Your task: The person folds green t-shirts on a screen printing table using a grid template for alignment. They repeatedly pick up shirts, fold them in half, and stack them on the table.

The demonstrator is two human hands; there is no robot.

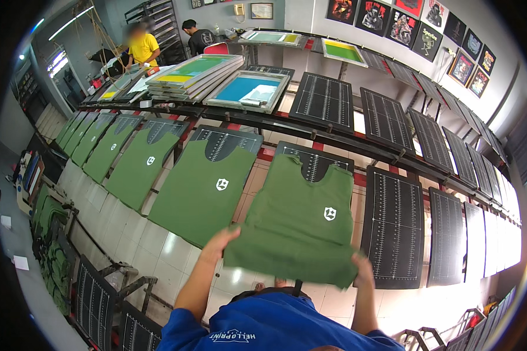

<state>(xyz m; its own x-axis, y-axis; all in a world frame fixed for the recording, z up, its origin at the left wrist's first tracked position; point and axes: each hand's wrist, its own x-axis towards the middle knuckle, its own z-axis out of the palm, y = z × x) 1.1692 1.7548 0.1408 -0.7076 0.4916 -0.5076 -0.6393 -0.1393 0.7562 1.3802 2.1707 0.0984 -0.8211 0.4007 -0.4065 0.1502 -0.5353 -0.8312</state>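
A green T-shirt (pixel 301 225) with a small white shield emblem lies over a black printing board (pixel 322 161) in front of me. Its neck opening shows the board's white ruler marks. The lower part of the shirt is lifted and bunched in folds. My left hand (pixel 223 240) grips the left corner of its hem, and my right hand (pixel 363 268) grips the right corner. Both hands are slightly smeared by motion. Just left of it, another green T-shirt (pixel 202 193) with the same emblem lies flat on its own board.
More green shirts (pixel 140 167) on boards run off to the left. Bare black boards (pixel 394 228) continue to the right. Framed screens (pixel 193 76) are stacked beyond the rail. Two people work at the far left, one in a yellow shirt (pixel 143 50). Green cloth (pixel 52 257) hangs at left.
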